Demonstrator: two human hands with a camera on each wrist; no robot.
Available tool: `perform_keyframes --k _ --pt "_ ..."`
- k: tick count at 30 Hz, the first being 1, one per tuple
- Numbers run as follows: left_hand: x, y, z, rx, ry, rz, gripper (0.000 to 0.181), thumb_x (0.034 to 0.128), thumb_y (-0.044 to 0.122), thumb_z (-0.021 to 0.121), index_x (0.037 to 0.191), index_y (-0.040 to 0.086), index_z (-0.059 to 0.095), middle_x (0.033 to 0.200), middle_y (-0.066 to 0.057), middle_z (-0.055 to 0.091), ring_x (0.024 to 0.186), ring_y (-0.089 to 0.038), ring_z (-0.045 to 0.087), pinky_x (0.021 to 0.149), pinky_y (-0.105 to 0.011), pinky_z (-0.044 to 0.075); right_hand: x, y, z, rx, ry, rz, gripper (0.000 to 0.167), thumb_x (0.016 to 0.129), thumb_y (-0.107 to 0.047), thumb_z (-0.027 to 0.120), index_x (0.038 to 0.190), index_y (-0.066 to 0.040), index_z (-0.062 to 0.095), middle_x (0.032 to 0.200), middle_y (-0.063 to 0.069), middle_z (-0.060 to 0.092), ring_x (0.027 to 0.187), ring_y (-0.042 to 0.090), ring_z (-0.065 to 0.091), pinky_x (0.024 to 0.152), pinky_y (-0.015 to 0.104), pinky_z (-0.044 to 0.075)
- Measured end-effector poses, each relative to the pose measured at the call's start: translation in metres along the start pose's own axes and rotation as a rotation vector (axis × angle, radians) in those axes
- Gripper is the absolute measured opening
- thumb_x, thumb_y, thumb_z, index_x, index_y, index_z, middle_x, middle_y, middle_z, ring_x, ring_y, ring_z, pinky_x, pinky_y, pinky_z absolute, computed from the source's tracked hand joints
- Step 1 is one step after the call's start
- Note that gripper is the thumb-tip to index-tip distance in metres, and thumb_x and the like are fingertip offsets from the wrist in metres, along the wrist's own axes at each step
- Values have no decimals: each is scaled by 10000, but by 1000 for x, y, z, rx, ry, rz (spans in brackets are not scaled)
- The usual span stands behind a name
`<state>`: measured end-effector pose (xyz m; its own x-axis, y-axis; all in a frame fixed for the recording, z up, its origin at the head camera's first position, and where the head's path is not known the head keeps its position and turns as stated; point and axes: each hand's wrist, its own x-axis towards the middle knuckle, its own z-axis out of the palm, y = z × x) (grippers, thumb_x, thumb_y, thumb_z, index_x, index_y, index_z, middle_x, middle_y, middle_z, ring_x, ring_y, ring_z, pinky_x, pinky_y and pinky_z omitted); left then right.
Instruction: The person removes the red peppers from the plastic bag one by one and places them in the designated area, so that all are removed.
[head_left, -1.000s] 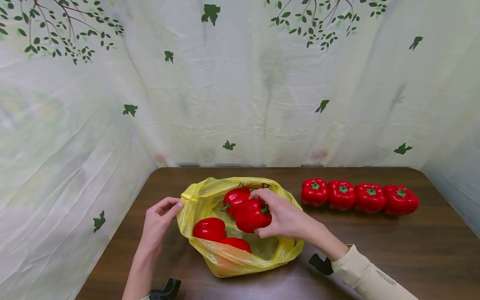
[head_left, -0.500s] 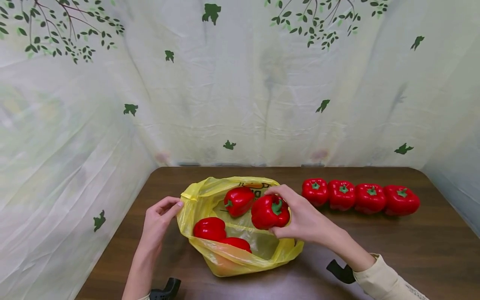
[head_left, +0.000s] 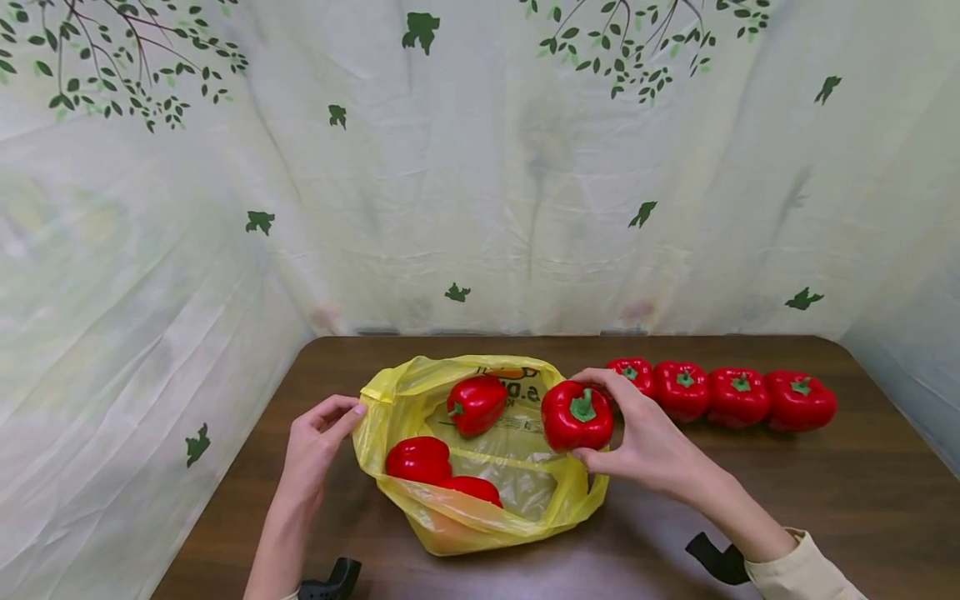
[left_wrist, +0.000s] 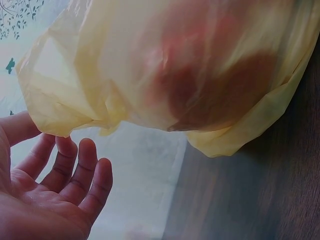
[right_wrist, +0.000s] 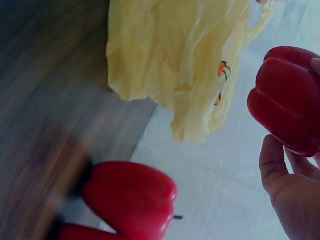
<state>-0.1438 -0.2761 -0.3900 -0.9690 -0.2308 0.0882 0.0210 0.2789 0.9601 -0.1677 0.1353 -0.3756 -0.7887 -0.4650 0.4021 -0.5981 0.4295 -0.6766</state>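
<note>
A yellow plastic bag (head_left: 480, 533) lies open-mouthed on the table, with several red bell peppers inside, one of them (head_left: 477, 404) at its back and another (head_left: 418, 459) at its front left. My left hand (head_left: 318, 442) pinches the bag's left rim between thumb and fingers; in the left wrist view the other fingers are loosely bent. My right hand (head_left: 652, 437) grips a red bell pepper (head_left: 576, 417) with a green stem, held up at the bag's right rim. The right wrist view shows that pepper (right_wrist: 287, 102) between thumb and fingers.
A row of several red bell peppers (head_left: 738, 397) stands at the back right of the brown wooden table (head_left: 847, 500). A pale curtain (head_left: 525, 208) with leaf prints hangs behind and along the sides.
My right hand has lifted the bell pepper out from over the middle of the bag and moved right to its rim, turning the stem toward the camera. The left hand has stayed put.
</note>
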Motion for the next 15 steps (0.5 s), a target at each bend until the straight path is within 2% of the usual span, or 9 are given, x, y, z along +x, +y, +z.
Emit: perform_keyframes --k 15 --pt "-1 1 -2 -12 4 13 294 966 240 645 1069 -34 663 953 -32 654 848 -191 587 764 -257 503 -28 27 -26 -166 92 71 795 681 -129 894 1368 -227 507 1333 -74 515 1220 152 475 873 373 526"
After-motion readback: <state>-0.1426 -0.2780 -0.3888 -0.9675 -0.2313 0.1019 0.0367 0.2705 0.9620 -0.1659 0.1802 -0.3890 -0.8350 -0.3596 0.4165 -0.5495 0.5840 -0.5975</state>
